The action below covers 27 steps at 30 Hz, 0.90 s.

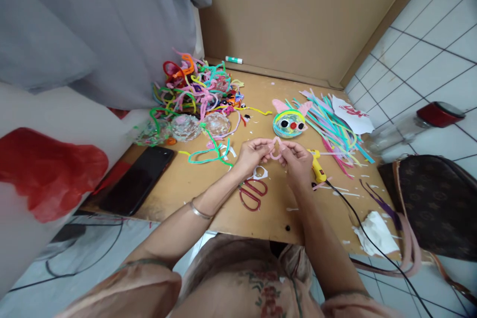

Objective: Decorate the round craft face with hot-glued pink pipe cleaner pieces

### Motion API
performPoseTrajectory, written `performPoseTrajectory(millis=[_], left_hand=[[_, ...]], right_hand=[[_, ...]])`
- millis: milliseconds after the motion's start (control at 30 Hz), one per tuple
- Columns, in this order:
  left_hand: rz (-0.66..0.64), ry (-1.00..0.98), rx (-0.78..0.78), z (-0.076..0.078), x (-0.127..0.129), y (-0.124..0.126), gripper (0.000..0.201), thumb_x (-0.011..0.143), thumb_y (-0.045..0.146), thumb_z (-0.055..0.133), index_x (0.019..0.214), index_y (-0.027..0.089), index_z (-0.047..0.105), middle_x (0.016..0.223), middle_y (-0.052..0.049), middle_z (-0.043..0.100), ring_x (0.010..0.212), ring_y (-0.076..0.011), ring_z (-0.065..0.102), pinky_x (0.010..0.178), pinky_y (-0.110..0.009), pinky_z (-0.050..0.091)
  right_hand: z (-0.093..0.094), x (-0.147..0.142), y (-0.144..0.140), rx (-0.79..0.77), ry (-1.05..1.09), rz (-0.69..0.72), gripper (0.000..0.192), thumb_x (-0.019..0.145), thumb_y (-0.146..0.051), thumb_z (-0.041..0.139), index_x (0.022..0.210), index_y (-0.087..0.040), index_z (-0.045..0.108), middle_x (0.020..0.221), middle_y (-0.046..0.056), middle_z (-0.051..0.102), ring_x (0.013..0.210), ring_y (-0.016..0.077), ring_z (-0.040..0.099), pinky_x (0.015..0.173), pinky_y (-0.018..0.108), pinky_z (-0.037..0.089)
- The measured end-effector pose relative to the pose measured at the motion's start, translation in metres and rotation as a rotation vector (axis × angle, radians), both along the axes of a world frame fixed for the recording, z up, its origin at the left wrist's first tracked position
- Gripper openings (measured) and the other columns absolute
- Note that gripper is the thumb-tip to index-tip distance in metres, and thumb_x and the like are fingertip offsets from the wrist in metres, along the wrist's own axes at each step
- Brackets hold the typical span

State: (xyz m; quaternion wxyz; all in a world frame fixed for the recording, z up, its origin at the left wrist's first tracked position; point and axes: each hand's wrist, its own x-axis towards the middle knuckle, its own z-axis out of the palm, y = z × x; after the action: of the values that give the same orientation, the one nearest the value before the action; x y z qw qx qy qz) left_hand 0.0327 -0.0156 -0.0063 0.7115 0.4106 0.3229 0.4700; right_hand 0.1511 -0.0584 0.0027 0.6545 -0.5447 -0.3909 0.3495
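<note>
Between my fingertips is a pink pipe cleaner (pixel 276 156) bent into a small pointed loop. My left hand (pixel 256 155) pinches its left side, and my right hand (pixel 297 160) pinches its right side. Just beyond them stands a round, clear ball figure (pixel 289 124) with pink ears, black eyes, a red nose and a yellow and teal band. Below my left hand lie red-handled scissors (pixel 253 194), their blades hidden from view. A yellow glue gun (pixel 318 165) rests beside my right hand.
Tangled pipe cleaners (pixel 197 87) and clear balls (pixel 185 126) fill the back left. A phone (pixel 137 179) lies at the left edge. Straight pipe cleaners (pixel 328 119), a bottle (pixel 413 121), a brown bag (pixel 439 203) and crumpled tissue (pixel 375 233) are at the right. The glue gun's cord (pixel 357 216) crosses there.
</note>
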Motion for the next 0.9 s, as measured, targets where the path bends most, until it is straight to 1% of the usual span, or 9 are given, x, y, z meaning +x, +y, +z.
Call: performPoseTrajectory(millis=[167,300,433,667,900], left_hand=[[-0.024,-0.010,0.001,0.0036,-0.0003,-0.0022,0.036,0.058,0.037,0.084,0.081,0.012,0.072,0.059,0.001,0.064,0.046,-0.0048,0.048,0.046,-0.019,0.038],[-0.025,-0.019,-0.013,0.0037,0.0001,-0.0022,0.035,0.058,0.036,0.085,0.082,0.013,0.074,0.059,0.001,0.063,0.046,-0.0044,0.047,0.046,-0.018,0.036],[-0.042,-0.029,-0.014,0.0024,0.0002,-0.0021,0.037,0.057,0.036,0.085,0.084,0.013,0.075,0.059,0.001,0.063,0.047,-0.0045,0.047,0.046,-0.018,0.036],[-0.058,-0.052,-0.014,0.0020,0.0001,-0.0038,0.037,0.057,0.036,0.085,0.085,0.013,0.076,0.058,0.002,0.062,0.047,-0.0042,0.047,0.046,-0.018,0.035],[-0.063,-0.044,-0.025,0.0025,0.0009,-0.0045,0.034,0.058,0.033,0.084,0.086,0.014,0.077,0.059,0.002,0.062,0.048,-0.0039,0.046,0.046,-0.018,0.034]], right_hand=[[0.0023,0.0010,0.0008,0.044,-0.069,-0.064,0.028,0.066,-0.044,0.073,0.075,-0.018,0.066,0.055,-0.003,0.061,0.046,0.0086,0.050,0.045,0.023,0.041],[0.0022,-0.0005,0.0003,0.024,-0.144,-0.075,0.030,0.067,-0.047,0.071,0.075,-0.018,0.066,0.057,-0.002,0.062,0.050,0.0110,0.055,0.049,0.025,0.045],[0.0019,-0.0021,-0.0002,0.025,-0.168,-0.079,0.030,0.067,-0.046,0.072,0.074,-0.018,0.065,0.058,-0.001,0.064,0.052,0.0122,0.058,0.051,0.026,0.048],[0.0030,-0.0064,0.0001,0.042,-0.135,-0.088,0.027,0.067,-0.044,0.071,0.070,-0.018,0.064,0.056,-0.001,0.065,0.049,0.0124,0.059,0.051,0.026,0.050],[0.0031,-0.0081,-0.0007,0.012,-0.150,-0.103,0.029,0.067,-0.047,0.070,0.067,-0.019,0.062,0.055,-0.001,0.067,0.047,0.0123,0.059,0.048,0.025,0.049]])
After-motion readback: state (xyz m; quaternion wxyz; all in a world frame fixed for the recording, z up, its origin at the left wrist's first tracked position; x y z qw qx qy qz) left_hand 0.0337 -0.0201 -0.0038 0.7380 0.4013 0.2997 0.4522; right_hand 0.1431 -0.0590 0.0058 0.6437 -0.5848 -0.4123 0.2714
